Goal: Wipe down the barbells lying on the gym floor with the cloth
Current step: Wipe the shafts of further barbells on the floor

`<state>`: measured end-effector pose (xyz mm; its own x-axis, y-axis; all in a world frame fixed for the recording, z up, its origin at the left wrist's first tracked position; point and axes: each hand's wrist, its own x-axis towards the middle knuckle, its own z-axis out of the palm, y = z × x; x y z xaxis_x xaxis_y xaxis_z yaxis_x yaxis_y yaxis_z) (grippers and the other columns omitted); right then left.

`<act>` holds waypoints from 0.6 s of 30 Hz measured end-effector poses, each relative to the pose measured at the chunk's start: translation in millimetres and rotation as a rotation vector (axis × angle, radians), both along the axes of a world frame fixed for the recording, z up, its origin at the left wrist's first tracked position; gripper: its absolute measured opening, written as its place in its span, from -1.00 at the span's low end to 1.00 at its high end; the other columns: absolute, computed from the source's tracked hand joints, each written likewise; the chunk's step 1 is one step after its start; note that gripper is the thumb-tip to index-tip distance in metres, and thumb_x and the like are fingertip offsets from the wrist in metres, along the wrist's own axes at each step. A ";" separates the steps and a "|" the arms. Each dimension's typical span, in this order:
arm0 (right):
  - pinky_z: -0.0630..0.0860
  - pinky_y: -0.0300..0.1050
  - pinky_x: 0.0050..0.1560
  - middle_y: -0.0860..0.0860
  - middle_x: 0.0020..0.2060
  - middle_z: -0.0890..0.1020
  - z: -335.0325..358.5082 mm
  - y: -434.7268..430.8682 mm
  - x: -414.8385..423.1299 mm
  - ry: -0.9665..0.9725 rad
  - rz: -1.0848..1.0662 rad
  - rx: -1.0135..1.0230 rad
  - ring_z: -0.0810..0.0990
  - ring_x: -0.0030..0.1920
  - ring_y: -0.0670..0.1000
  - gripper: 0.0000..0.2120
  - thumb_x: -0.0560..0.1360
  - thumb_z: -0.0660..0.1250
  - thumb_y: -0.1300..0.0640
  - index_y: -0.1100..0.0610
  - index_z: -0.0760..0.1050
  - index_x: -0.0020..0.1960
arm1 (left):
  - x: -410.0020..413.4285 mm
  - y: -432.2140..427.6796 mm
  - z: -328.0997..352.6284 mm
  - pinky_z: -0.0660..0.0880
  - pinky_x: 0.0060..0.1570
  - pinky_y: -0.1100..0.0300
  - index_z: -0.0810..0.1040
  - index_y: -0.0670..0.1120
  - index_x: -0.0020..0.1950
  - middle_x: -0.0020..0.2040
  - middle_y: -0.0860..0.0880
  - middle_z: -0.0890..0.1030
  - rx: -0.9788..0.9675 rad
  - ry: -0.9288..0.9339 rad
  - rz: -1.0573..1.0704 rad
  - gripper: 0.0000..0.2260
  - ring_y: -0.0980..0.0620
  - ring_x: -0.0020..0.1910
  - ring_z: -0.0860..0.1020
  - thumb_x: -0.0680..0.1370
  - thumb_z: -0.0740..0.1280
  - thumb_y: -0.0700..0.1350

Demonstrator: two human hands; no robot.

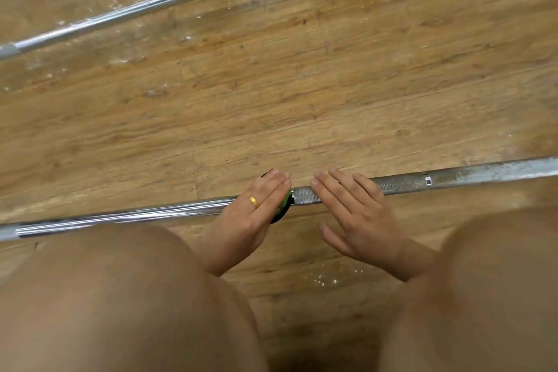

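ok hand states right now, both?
Left hand: flat, pressing a green-black cloth on the near bar.
Right hand: open, fingers on the bar, holding nothing.

silver barbell (453, 180), green/blk cloth (283, 205), brown wood-grain floor (271, 100)

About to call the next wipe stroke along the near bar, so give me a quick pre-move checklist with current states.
1. Cloth on the bar: ok. A green and black cloth sits under the left hand on the near barbell.
2. Left hand's grip on the cloth: cannot tell; fingers lie flat over it.
3. Right hand steadying the bar: ok, fingers rest on the knurled section.
4. Stroke path rightward: not ok, the right hand lies directly beside the cloth.
5. Dirt remaining: not ok, the shaft right of the ring mark looks dull and spotted.
6. Far barbell: cannot tell if wiped.
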<state>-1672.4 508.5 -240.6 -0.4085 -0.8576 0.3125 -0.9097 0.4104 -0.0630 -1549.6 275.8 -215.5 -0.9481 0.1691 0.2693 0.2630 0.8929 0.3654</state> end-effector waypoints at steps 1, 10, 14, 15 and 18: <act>0.32 0.11 0.44 0.06 0.51 0.37 -1.4 0.1 0.8 0.003 0.004 0.003 0.34 0.51 0.08 -0.35 0.54 0.27 -0.13 0.15 0.32 0.54 | 0.2 1.4 0.1 0.29 0.49 -0.08 0.29 -0.29 0.52 0.49 -0.21 0.38 0.000 -0.002 0.009 -0.41 -0.14 0.55 0.27 0.51 0.31 -0.51; 0.31 0.12 0.42 0.08 0.48 0.42 -3.7 -2.2 1.8 0.021 -0.016 -0.008 0.38 0.48 0.10 -0.40 0.58 0.21 -0.11 0.17 0.33 0.53 | 0.2 6.7 -5.7 0.28 0.50 -0.05 0.37 -0.35 0.46 0.46 -0.26 0.40 0.001 0.009 0.063 -0.53 -0.20 0.50 0.34 0.54 0.28 -0.49; 0.31 0.12 0.43 0.07 0.49 0.40 -0.1 -3.5 5.1 -0.015 -0.043 -0.012 0.34 0.51 0.09 -0.39 0.58 0.24 -0.12 0.16 0.33 0.53 | -0.7 11.8 -4.8 0.30 0.48 -0.06 0.37 -0.36 0.46 0.47 -0.27 0.40 0.001 -0.007 0.105 -0.58 -0.20 0.51 0.33 0.59 0.24 -0.43; 0.30 0.13 0.44 0.07 0.49 0.40 1.5 -4.0 5.2 -0.016 -0.047 -0.009 0.34 0.51 0.09 -0.40 0.58 0.24 -0.11 0.16 0.33 0.53 | -2.0 13.1 -4.8 0.30 0.48 -0.05 0.36 -0.36 0.47 0.47 -0.27 0.40 0.003 -0.003 0.120 -0.59 -0.19 0.51 0.32 0.60 0.22 -0.41; 0.25 0.12 0.47 0.08 0.51 0.37 4.6 -6.5 5.4 -0.036 -0.058 0.013 0.31 0.52 0.09 -0.39 0.58 0.21 -0.12 0.17 0.32 0.54 | -6.9 14.6 -4.4 0.31 0.48 -0.03 0.34 -0.34 0.49 0.48 -0.27 0.39 0.008 -0.020 0.175 -0.60 -0.17 0.52 0.32 0.64 0.16 -0.34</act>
